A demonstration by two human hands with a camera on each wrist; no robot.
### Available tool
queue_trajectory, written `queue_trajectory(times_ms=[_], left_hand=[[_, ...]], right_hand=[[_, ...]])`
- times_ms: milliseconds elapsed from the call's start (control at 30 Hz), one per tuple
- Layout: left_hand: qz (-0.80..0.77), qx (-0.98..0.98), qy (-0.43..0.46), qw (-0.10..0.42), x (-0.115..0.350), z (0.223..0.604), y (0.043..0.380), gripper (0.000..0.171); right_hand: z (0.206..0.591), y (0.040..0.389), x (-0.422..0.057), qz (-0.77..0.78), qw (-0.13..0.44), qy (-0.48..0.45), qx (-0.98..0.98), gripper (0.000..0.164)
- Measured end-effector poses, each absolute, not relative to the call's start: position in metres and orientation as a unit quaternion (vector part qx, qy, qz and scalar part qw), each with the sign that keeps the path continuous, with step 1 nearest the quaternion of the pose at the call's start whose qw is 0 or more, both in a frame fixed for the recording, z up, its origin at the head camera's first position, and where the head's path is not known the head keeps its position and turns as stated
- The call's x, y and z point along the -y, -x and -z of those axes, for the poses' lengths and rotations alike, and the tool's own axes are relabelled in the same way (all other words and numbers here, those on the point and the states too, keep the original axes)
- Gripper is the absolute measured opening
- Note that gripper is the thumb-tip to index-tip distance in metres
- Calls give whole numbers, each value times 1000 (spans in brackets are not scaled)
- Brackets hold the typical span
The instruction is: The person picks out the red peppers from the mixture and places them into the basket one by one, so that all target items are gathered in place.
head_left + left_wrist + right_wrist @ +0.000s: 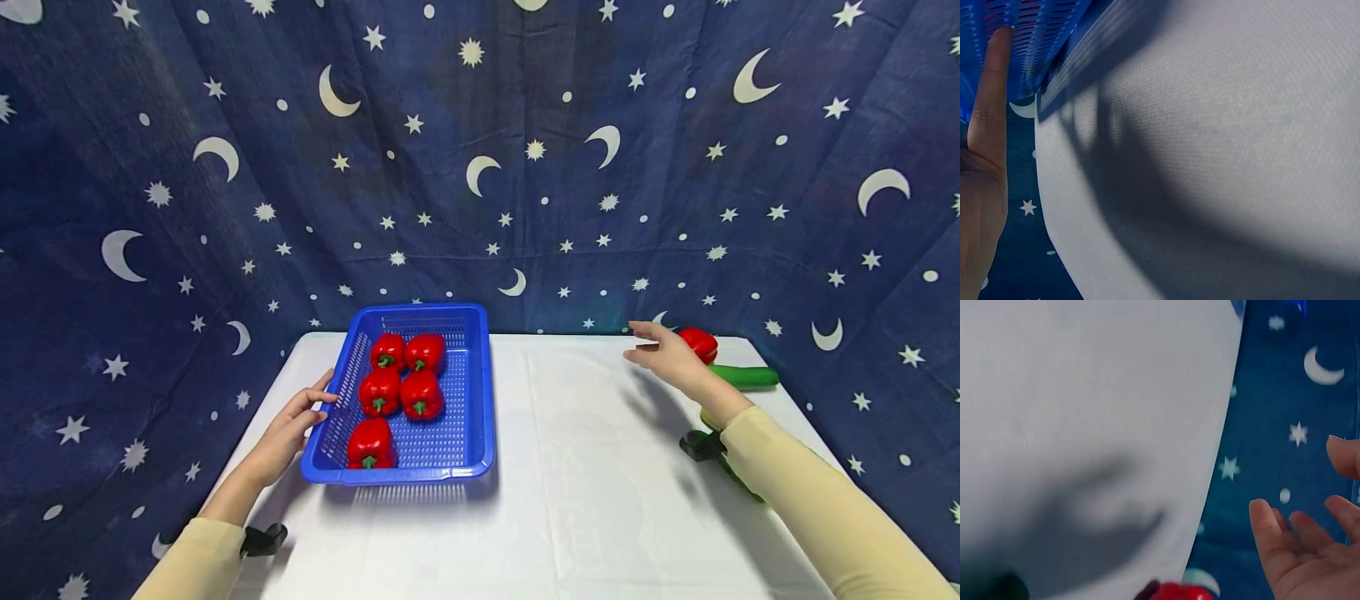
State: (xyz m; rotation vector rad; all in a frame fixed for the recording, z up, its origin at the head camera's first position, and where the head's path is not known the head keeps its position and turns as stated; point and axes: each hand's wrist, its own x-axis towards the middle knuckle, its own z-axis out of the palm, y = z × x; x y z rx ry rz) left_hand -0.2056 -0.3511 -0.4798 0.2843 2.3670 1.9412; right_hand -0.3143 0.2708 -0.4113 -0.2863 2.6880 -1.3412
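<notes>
My left hand [288, 429] is at the left rim of a blue plastic basket [491, 417], with fingers over the edge. In the left wrist view a straight digit [994, 81] lies against the basket's slotted outer wall [1054, 31]. Several red bell peppers [379, 392] with green stems sit inside, toward the left. My right hand [667, 354] hovers above the far right of the table, holding nothing, fingers spread and slightly bent. Just behind it lies another red bell pepper [699, 343], partly hidden by the hand; its red top [1182, 592] shows in the right wrist view.
A long green cucumber-like vegetable [742, 377] lies at the table's right edge. Another green item [738, 479] is mostly covered by my right forearm. White cloth covers the table [585, 467]; a dark blue star-and-moon curtain [555, 167] stands behind it and at both sides.
</notes>
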Motion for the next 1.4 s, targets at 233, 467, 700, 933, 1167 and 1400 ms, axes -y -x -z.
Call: queue_trajectory(times_ms=[233, 467, 700, 933, 1167, 1400], left_hand=[[-627, -773, -90, 34, 352, 480, 206, 32], [-623, -777, -85, 35, 350, 479, 206, 32], [-621, -779, -87, 30, 349, 478, 205, 32], [-620, -779, -84, 26, 347, 477, 203, 32], [-623, -777, -84, 30, 346, 476, 203, 32], [-620, -780, -80, 30, 345, 475, 202, 33]], right_hand=[[409, 325, -298, 409, 43, 46, -910, 77], [412, 334, -325, 392, -18, 9, -920, 70], [416, 340, -345, 387, -14, -42, -921, 72], [424, 344, -357, 355, 8, -78, -932, 76], [433, 346, -358, 340, 21, -111, -934, 83], [436, 349, -360, 328, 42, -143, -933, 90]])
